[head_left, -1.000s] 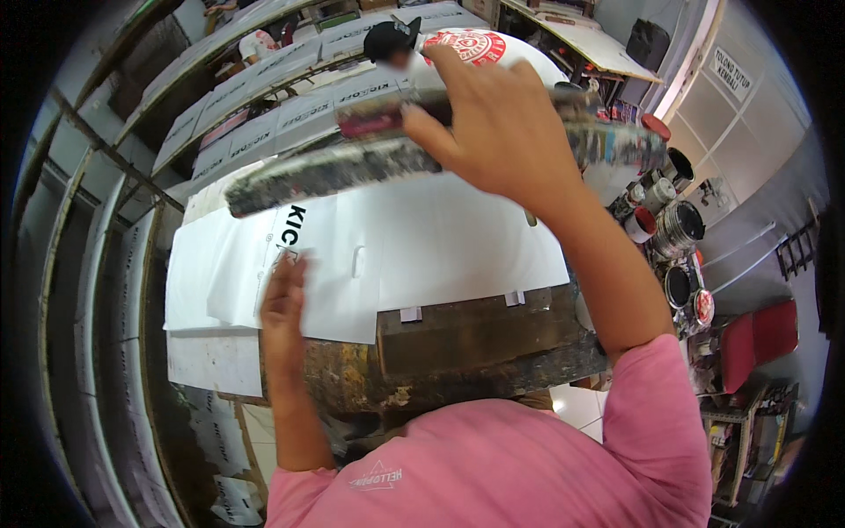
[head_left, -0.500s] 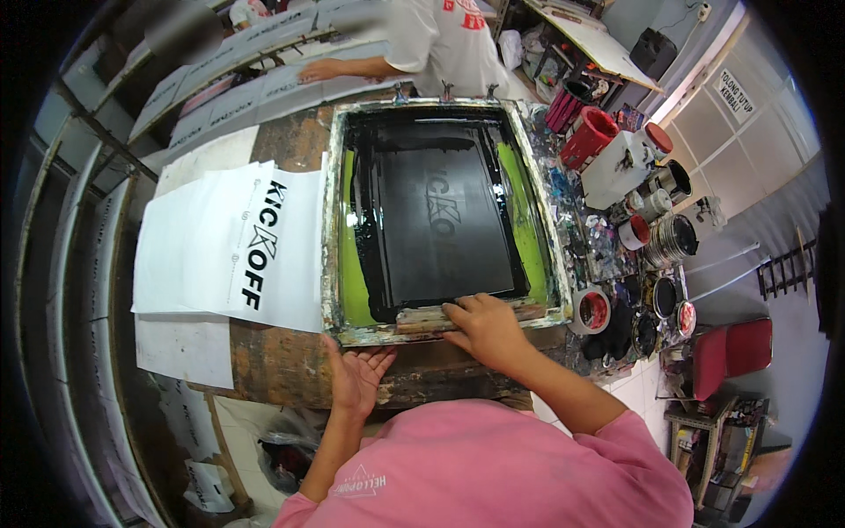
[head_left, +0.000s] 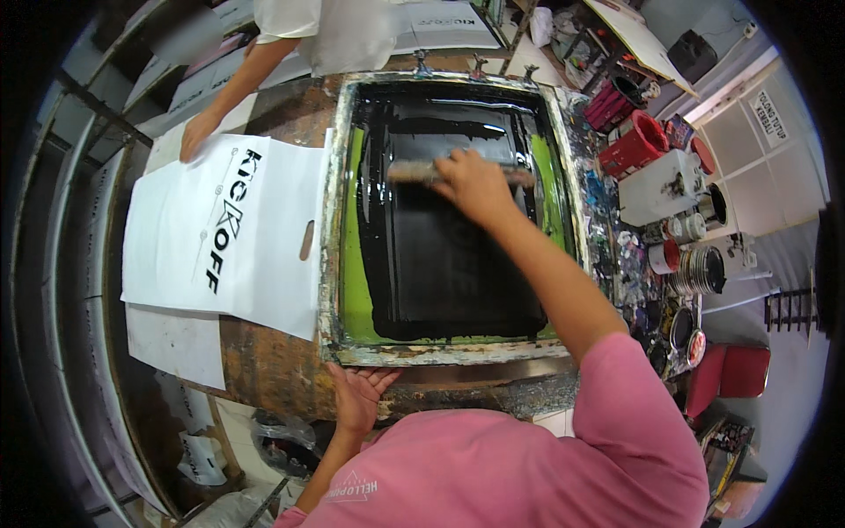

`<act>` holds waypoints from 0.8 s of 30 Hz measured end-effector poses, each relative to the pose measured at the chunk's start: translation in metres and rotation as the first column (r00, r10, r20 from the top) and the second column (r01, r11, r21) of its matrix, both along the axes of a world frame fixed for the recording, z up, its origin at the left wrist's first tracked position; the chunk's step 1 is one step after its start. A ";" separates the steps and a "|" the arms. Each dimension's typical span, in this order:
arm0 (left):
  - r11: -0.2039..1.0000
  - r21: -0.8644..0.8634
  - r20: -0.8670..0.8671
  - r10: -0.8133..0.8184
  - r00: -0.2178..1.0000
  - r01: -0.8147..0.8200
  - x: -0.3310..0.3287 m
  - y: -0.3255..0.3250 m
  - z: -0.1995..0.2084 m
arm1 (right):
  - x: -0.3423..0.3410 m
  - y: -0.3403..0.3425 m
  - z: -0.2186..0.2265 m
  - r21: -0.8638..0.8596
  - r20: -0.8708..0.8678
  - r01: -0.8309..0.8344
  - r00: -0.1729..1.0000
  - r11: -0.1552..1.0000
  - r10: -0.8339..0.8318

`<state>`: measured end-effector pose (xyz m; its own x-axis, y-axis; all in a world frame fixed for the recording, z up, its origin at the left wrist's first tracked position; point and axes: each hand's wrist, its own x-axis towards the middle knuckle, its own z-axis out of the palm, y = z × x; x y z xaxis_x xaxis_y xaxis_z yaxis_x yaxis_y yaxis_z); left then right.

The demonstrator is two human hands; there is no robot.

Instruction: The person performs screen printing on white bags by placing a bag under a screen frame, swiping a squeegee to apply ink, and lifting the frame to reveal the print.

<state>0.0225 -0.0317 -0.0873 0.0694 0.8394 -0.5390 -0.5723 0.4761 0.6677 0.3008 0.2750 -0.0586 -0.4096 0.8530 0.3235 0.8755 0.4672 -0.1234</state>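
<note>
My right hand (head_left: 476, 187) grips a wooden squeegee (head_left: 410, 172), which lies across the far part of a screen-printing frame (head_left: 458, 354). Black ink (head_left: 440, 264) covers most of the mesh, with green strips along both sides. At the frame's near left corner, my left hand (head_left: 355, 400) is turned palm up with fingers stretched out, their tips at the frame's lower edge. Left of the frame lies a white bag (head_left: 273, 198) with black lettering and a handle slot. A co-worker's hand (head_left: 201, 134) touches its far left corner.
Ink tubs, a red bucket (head_left: 635, 141) and a white jerrycan (head_left: 664, 192) crowd the table's right side. Hinge clamps (head_left: 478, 65) hold the frame's far edge. Shelving racks (head_left: 57, 264) stand at left, and a red chair (head_left: 729, 374) at right.
My right hand has pushed the squeegee from the near edge to the far part of the screen. The co-worker has moved left, and their hand now reaches the white bag.
</note>
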 end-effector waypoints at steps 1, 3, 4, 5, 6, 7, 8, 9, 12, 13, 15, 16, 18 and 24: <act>1.000 0.018 0.012 -0.014 1.000 0.014 -0.002 0.000 -0.004 | 0.004 0.025 0.001 0.023 0.006 0.000 1.000 1.000 0.000; 0.997 0.065 0.045 -0.046 0.998 0.043 -0.007 -0.003 -0.011 | 0.008 0.068 0.007 0.054 0.003 -0.021 1.000 0.998 0.021; 0.994 0.095 0.058 -0.061 0.996 0.055 -0.010 -0.005 -0.011 | 0.008 0.085 0.015 0.000 0.034 -0.039 0.999 0.999 0.039; 0.992 0.111 0.057 -0.059 0.997 0.052 -0.010 -0.007 -0.010 | 0.010 0.099 0.023 -0.054 0.063 -0.050 0.997 0.997 0.053; 0.991 0.131 0.058 -0.040 0.998 0.032 -0.010 -0.010 -0.013 | 0.009 0.115 0.031 -0.109 0.093 -0.064 0.993 0.992 0.074; 0.989 0.144 0.073 -0.029 0.997 0.018 -0.010 -0.012 -0.015 | 0.012 0.130 0.040 -0.184 0.108 -0.048 0.992 0.982 0.069; 0.987 0.158 0.089 -0.021 0.996 0.007 -0.012 -0.012 -0.018 | 0.015 0.143 0.046 -0.122 0.069 -0.059 0.995 0.991 0.067; 0.971 0.221 0.060 -0.103 0.993 0.087 -0.017 -0.012 -0.024 | 0.018 0.156 0.038 -0.067 0.031 -0.068 0.997 0.995 0.070; 0.975 0.213 0.189 0.021 0.982 -0.062 -0.019 -0.018 -0.035 | 0.015 0.162 0.018 0.035 0.022 -0.018 1.000 0.999 0.017; 0.973 0.218 0.226 0.020 0.974 -0.071 -0.018 -0.017 -0.031 | 0.010 0.152 0.013 0.054 0.034 0.005 0.999 0.999 -0.006; 0.970 0.226 0.235 0.032 0.971 -0.086 -0.016 -0.014 -0.027 | 0.009 0.132 0.009 0.084 0.052 0.036 0.998 0.996 -0.041; 0.970 0.226 0.243 0.032 0.970 -0.088 -0.014 -0.013 -0.026 | 0.012 0.122 0.010 0.066 0.047 0.028 0.998 0.997 -0.031; 0.968 0.241 0.277 -0.004 0.961 -0.065 -0.019 -0.011 -0.032 | 0.013 0.097 0.012 0.030 0.044 0.012 0.999 0.999 -0.013; 0.957 0.286 0.306 -0.039 0.951 -0.052 -0.019 -0.009 -0.032 | -0.012 -0.068 0.028 -0.072 0.023 -0.026 0.999 0.997 0.028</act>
